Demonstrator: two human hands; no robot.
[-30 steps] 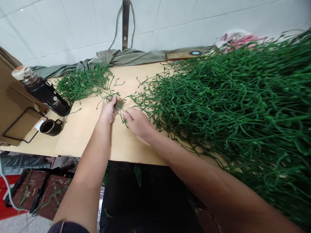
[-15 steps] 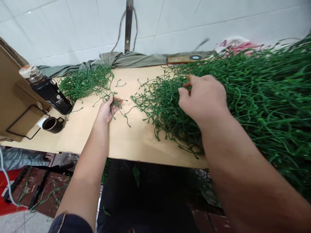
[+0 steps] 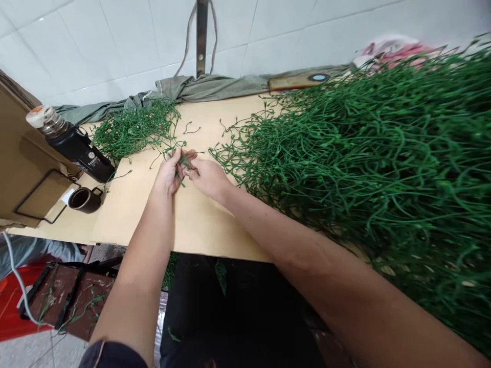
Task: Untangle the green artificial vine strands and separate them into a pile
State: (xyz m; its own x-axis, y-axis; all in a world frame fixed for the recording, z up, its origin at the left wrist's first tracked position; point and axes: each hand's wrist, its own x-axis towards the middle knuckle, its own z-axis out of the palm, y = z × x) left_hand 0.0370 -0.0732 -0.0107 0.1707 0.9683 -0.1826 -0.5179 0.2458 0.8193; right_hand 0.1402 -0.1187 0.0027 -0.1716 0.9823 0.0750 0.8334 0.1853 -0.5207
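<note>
Several thin green stems with small branched tips lie in my left hand, whose thumb and fingers close around them. My right hand meets it from the right, with thumb and fingers pinched at the same stems; its fingertips are partly covered. A large heap of long green stems fills the right side of the table. A smaller pile of green stems sits beyond my left hand, at the back left.
At the left stand a black thermos, a dark mug and a cardboard box with a wire frame. Along the tiled wall lie a grey-green cloth, a brown flat object and a pink-white cloth.
My right hand has left the large heap and moved left to meet my left hand at the stems. My left hand has stayed almost in place.
</note>
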